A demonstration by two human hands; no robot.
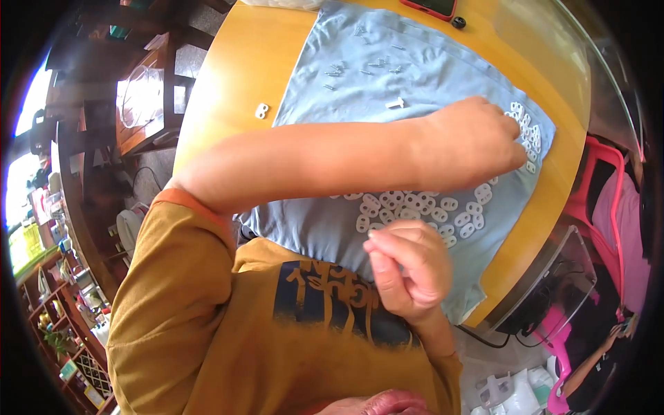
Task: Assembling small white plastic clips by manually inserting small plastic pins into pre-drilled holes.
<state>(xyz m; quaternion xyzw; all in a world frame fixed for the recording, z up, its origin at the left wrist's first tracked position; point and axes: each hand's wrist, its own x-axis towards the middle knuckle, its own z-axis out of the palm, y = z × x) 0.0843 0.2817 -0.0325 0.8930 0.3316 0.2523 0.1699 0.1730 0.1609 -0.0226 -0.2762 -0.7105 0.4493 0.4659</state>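
Note:
My left arm stretches across the blue cloth [429,66] to the right. My left hand [477,142] is curled, back upward, beside a heap of small white two-holed plastic pieces [530,138]; its fingertips are hidden, and I cannot make out what is in them. Close to my chest, my right hand [413,266] is closed with thumb and forefinger together, and anything between them is too small to name. Just beyond it lie more white two-holed oval pieces [391,200], partly covered by my left forearm.
Several small screws [377,63] are scattered on the cloth's far part, near a white T-shaped piece [395,103]. One white piece [261,111] sits on the wooden table [232,76] at left. A red-edged phone [432,5] and a small black round object [458,23] lie at the far edge. A pink chair [588,180] stands right.

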